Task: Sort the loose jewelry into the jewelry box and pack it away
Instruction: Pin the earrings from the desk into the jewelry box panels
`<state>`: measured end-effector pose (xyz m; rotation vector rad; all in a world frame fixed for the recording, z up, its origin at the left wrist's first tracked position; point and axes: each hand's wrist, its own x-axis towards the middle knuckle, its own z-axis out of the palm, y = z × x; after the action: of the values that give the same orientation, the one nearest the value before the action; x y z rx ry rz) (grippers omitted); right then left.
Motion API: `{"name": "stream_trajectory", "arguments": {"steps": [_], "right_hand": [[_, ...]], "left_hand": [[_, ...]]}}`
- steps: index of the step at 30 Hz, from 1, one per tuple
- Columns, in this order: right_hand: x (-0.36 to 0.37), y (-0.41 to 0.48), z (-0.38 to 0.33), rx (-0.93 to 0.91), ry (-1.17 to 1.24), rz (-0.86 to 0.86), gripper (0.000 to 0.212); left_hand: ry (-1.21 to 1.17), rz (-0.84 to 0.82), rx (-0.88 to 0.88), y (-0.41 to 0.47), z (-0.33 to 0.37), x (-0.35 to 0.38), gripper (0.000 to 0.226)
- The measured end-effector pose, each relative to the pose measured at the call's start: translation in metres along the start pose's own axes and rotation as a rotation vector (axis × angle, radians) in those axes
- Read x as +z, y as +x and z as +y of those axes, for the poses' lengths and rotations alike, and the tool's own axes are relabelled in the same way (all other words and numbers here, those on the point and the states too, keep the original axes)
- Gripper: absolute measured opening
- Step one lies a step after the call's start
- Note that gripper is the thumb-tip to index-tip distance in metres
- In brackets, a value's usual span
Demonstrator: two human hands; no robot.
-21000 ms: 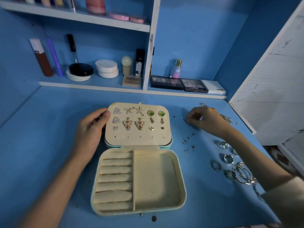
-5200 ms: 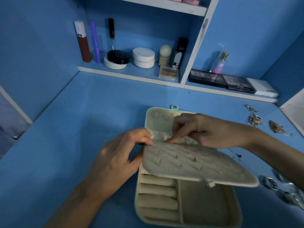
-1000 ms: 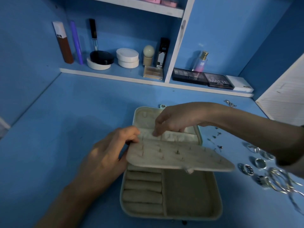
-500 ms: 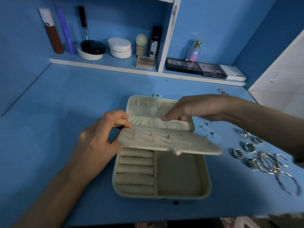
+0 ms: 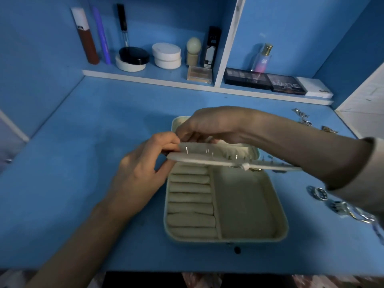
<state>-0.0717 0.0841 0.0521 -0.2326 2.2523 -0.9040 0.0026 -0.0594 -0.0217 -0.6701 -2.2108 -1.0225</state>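
The only writing that reads clearly is "MATTE", on the lid of a dark makeup palette (image 5: 287,86) lying on the low shelf at the back. Behind it, a pink-and-purple perfume bottle (image 5: 262,59) carries the letters "SB". A second dark palette (image 5: 246,79) lies just left of the first; its printing is too small to read.

The jewelry box (image 5: 278,235) lies open on the blue table (image 5: 104,121), near the front edge. Padded ring rolls (image 5: 190,202) fill the left side of its base, and the right side is one cream-lined compartment (image 5: 245,204). The earring panel (image 5: 199,159) is held almost flat above the base, seen edge-on, with thin metal posts standing up from it.

The left hand (image 5: 143,171) pinches the panel's left corner between thumb and bent fingers. The right hand (image 5: 209,125) reaches over from the right, its fingers curled down together at the panel's upper face close to that corner. Whether they grip anything cannot be told.

Loose rings (image 5: 318,193) lie on the table right of the box, partly blurred, and chains (image 5: 301,117) lie further back by the right wall.
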Motion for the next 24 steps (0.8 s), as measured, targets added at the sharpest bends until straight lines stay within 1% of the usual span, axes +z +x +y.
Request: {"name": "stream_trajectory", "arguments": {"steps": [2,4,6,8,9,10,12,14,16,18,21,24], "right_hand": [[0.0,0.003,0.0,0.005,-0.015,-0.037,0.026],[-0.002,0.003,0.0,-0.006,-0.045,-0.055,0.023],[-0.005,0.001,0.003,-0.051,-0.16,0.009,0.019],[-0.01,0.002,0.01,-0.147,-0.403,0.134,0.023],[-0.01,0.001,0.016,-0.21,-0.501,0.192,0.022],[-0.01,-0.001,0.021,-0.282,-0.538,0.235,0.02],[-0.011,-0.003,0.033,-0.462,-0.522,0.286,0.02],[-0.014,0.0,0.048,-0.588,-0.58,0.274,0.032],[-0.018,0.001,0.061,-0.579,-0.678,0.197,0.044],[-0.021,0.001,0.07,-0.566,-0.751,0.18,0.051],[-0.026,-0.006,0.081,-0.602,-0.819,0.253,0.056],[-0.033,-0.014,0.095,-0.613,-0.84,0.32,0.048]], "left_hand": [[0.002,-0.008,0.011,0.0,-0.001,0.0,0.026],[-0.01,-0.02,0.004,-0.001,-0.003,0.0,0.025],[-0.022,-0.03,0.014,-0.001,-0.005,0.0,0.025],[-0.049,-0.042,0.043,-0.002,-0.007,0.0,0.027],[-0.057,-0.045,0.054,-0.002,-0.007,0.0,0.026],[-0.061,-0.045,0.061,-0.002,-0.007,0.0,0.025],[-0.059,-0.041,0.063,-0.002,-0.008,-0.001,0.024],[-0.057,-0.047,0.067,-0.002,-0.009,-0.001,0.025],[-0.062,-0.06,0.064,-0.002,-0.01,-0.002,0.026],[-0.073,-0.069,0.06,-0.002,-0.01,-0.003,0.027],[-0.091,-0.089,0.064,-0.002,-0.01,-0.003,0.03],[-0.09,-0.094,0.055,-0.002,-0.009,-0.003,0.029]]}}
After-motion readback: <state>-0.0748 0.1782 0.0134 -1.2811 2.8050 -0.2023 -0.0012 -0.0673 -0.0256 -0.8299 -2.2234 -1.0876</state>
